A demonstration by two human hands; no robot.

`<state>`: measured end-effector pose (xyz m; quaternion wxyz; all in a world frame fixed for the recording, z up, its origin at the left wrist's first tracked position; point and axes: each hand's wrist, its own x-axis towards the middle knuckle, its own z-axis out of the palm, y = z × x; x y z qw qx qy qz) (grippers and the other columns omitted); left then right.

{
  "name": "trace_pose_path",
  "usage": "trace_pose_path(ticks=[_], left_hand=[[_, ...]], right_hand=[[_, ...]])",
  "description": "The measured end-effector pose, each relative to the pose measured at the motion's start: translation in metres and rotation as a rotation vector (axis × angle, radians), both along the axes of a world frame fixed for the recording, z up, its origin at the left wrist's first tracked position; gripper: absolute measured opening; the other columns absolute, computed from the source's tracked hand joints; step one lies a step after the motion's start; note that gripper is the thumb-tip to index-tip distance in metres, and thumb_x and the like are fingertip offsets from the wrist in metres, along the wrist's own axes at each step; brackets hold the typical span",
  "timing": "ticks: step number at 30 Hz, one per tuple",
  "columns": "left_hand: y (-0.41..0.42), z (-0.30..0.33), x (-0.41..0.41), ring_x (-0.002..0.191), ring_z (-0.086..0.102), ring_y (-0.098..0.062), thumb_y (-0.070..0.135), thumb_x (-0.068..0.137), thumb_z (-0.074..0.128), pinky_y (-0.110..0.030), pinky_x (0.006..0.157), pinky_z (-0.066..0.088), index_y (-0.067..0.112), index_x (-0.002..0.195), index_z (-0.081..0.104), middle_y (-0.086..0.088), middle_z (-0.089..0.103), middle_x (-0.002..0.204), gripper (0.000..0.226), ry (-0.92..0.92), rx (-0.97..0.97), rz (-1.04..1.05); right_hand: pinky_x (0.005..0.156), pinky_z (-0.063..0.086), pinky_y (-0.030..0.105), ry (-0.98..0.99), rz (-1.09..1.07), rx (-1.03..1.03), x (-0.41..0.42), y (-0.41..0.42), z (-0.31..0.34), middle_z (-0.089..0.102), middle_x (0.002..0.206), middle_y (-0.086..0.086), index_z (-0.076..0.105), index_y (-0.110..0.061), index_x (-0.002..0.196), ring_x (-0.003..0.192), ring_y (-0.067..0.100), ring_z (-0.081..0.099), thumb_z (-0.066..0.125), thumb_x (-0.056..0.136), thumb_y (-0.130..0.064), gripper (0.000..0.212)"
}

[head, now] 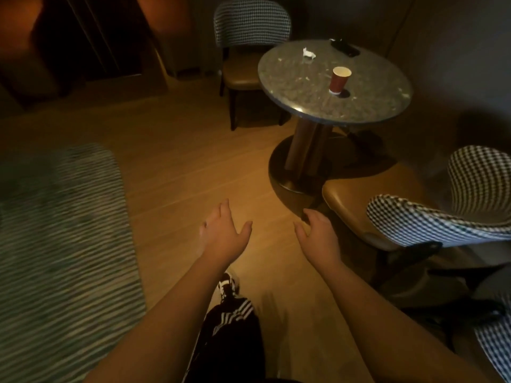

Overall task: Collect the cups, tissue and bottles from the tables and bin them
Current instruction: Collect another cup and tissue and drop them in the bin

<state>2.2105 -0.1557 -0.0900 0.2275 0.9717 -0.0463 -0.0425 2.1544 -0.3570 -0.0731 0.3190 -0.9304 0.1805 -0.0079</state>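
Observation:
A red paper cup (339, 80) stands upright on the round stone-topped table (298, 87) at the upper right. A crumpled white tissue (308, 53) lies farther back on the same table. My left hand (224, 230) and my right hand (318, 236) reach forward over the wooden floor, fingers relaxed, holding nothing. Both hands are well short of the table. No bottle shows in this view.
A dark flat object (345, 47) lies at the table's far edge. One houndstooth chair (250, 26) stands behind the table, another (431, 222) is close on my right. A striped rug (63, 244) covers the floor at left. My leg and shoe (229, 286) are below.

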Motion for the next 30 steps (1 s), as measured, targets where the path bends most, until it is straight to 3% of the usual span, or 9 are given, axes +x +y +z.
trace_pose_path(ticks=[7, 16, 25, 30], left_hand=[[-0.01, 0.011, 0.21, 0.137, 0.029, -0.024, 0.065, 0.083, 0.041, -0.05, 0.108, 0.026, 0.022, 0.148, 0.012, -0.005, 0.029, 0.152, 0.083, -0.021, -0.01, -0.099], [-0.074, 0.025, 0.398, 0.139, 0.027, -0.022, 0.064, 0.083, 0.042, -0.05, 0.11, 0.026, 0.023, 0.148, 0.013, -0.003, 0.027, 0.152, 0.082, -0.047, -0.062, -0.209], [-0.195, 0.016, 0.583, 0.137, 0.029, -0.025, 0.061, 0.084, 0.044, -0.051, 0.108, 0.027, 0.021, 0.147, 0.014, -0.006, 0.03, 0.15, 0.081, -0.077, -0.063, -0.372], [-0.288, 0.026, 0.687, 0.137, 0.028, -0.028, 0.06, 0.084, 0.045, -0.051, 0.109, 0.026, 0.017, 0.148, 0.014, -0.009, 0.028, 0.151, 0.083, -0.067, -0.01, -0.476]], right_hand=[[0.108, 0.038, 0.037, 0.021, -0.083, -0.005, 0.198, -0.009, 0.015, 0.047, 0.142, 0.002, 0.042, -0.015, 0.141, 0.132, 0.018, 0.04, 0.047, 0.097, -0.036, 0.049], [0.107, 0.035, 0.034, -0.024, -0.239, -0.007, 0.361, -0.058, 0.015, 0.049, 0.14, 0.004, 0.046, -0.013, 0.138, 0.131, 0.019, 0.04, 0.052, 0.094, -0.036, 0.05], [0.111, 0.028, 0.039, -0.17, -0.481, -0.005, 0.522, -0.168, -0.01, 0.036, 0.149, 0.008, 0.045, -0.01, 0.139, 0.139, 0.023, 0.029, 0.054, 0.093, -0.035, 0.053], [0.111, 0.031, 0.05, -0.252, -0.703, -0.085, 0.602, -0.248, -0.006, 0.03, 0.151, 0.011, 0.042, -0.009, 0.138, 0.139, 0.029, 0.025, 0.062, 0.087, -0.038, 0.062]])
